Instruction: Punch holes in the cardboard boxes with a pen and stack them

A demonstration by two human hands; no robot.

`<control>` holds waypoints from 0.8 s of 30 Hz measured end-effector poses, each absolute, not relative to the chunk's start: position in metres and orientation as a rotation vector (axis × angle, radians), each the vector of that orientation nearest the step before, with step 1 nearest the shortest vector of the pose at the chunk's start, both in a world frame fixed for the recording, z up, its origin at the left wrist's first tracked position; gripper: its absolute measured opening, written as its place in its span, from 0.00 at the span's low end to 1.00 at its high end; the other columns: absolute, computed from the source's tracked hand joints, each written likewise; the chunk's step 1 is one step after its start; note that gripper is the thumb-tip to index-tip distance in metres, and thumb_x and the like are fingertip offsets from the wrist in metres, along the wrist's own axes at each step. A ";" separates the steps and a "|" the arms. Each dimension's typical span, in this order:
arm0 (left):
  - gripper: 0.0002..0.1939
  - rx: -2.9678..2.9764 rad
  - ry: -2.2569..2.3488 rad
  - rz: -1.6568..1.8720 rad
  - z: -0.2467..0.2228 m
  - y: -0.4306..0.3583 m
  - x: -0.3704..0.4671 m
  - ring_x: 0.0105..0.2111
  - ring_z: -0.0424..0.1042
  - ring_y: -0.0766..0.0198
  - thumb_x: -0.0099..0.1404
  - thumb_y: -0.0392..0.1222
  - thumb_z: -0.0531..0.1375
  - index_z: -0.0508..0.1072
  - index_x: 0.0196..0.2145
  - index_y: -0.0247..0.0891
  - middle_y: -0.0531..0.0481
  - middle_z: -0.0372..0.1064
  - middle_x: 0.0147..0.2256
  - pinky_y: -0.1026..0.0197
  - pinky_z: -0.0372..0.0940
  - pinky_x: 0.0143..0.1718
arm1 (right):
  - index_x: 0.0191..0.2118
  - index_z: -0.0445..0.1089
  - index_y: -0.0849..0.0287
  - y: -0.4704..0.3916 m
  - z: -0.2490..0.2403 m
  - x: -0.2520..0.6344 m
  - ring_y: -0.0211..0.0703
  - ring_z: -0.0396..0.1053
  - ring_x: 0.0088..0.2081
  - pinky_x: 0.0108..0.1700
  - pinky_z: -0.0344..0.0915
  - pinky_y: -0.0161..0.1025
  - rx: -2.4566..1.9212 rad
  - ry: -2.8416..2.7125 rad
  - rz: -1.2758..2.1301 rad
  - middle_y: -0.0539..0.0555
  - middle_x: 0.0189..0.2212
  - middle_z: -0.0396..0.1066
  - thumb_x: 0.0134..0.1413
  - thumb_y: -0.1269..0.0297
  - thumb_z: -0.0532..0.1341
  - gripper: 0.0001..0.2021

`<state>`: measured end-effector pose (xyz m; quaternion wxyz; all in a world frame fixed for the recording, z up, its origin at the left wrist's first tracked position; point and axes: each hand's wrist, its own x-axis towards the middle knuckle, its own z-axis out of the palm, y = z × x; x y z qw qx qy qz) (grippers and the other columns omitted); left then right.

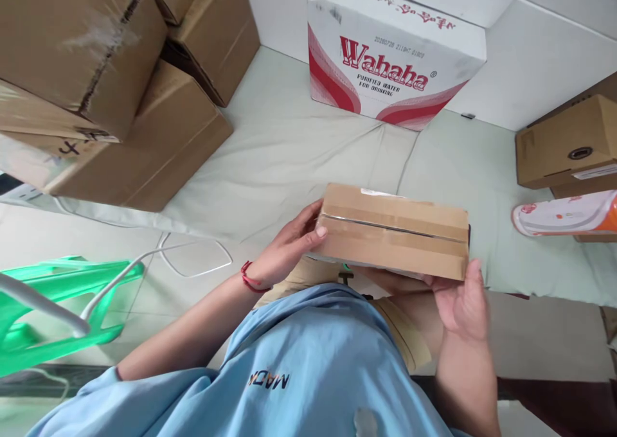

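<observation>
A small brown cardboard box [393,234] is held level in front of my body, with a dark seam running along its taped side. My left hand [294,241], with a red string bracelet at the wrist, grips the box's left end, thumb on the near side. At the right end, my right hand [460,305] supports the lower corner from below, its thumb pointing up beside the box. Some of its fingers are hidden under the box.
Large cardboard boxes [159,135] are stacked at the left on a pale cloth-covered surface [270,160]. A white and red Wahaha carton [385,58] stands at the back. More boxes [563,144] are at right; a green plastic stool [110,295] is at lower left.
</observation>
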<state>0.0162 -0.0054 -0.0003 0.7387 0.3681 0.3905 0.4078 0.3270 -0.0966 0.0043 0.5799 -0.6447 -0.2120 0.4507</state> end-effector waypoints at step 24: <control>0.20 0.343 1.079 0.838 -0.038 0.021 -0.011 0.36 0.83 0.54 0.65 0.53 0.71 0.79 0.49 0.38 0.48 0.82 0.34 0.59 0.80 0.34 | 0.78 0.59 0.43 -0.128 0.050 0.281 0.65 0.73 0.67 0.64 0.77 0.62 -1.308 -1.081 0.996 0.59 0.65 0.75 0.70 0.49 0.65 0.35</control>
